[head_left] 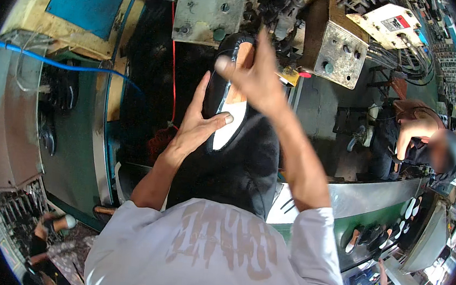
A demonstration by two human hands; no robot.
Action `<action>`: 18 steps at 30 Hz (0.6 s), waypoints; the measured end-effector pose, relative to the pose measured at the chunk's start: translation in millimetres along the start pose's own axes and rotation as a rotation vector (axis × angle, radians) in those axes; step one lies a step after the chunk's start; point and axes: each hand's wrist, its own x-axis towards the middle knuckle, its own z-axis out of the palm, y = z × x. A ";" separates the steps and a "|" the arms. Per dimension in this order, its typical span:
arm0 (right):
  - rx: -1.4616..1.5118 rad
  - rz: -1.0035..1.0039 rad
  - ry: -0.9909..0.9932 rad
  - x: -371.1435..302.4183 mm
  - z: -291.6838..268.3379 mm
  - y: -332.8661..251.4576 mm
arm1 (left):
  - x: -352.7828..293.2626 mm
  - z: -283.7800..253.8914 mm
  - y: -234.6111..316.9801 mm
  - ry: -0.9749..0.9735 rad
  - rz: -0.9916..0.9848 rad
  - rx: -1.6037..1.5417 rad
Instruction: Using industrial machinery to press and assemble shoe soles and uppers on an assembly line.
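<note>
A black shoe (pixel 230 122) lies sole side up above my dark-trousered lap, its underside partly white and partly tan-brown. Dark upper material is folded in along its rim. My left hand (pixel 192 126) grips the shoe from the left, thumb on the white part and fingers along the side. Over the brown part is my right hand (pixel 258 83), smeared by motion, thumb and fingers spread apart with nothing seen between them. Whether it touches the shoe I cannot tell. The shoe's far end is close to the machine's dark metal head (pixel 284 22).
Two worn grey control boxes (pixel 207 10) (pixel 339 52) flank the machine head. A red cable (pixel 171 67) hangs at left, and a blue hose (pixel 61 63) crosses beside it. Shoes stand on the green conveyor (pixel 333 236) at right. A co-worker (pixel 423 138) sits further right.
</note>
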 end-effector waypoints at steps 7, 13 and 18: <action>0.483 0.499 -0.277 -72.1 46.8 -45.0 | -69.6 -51.0 -17.6 0.124 0.005 0.012; 0.207 0.278 -0.558 -77.2 35.6 27.1 | -153.3 -103.6 -21.8 0.464 0.001 -0.028; -0.408 -0.146 -0.596 -91.6 40.3 133.3 | -275.2 -194.6 -64.0 0.959 -0.010 -0.129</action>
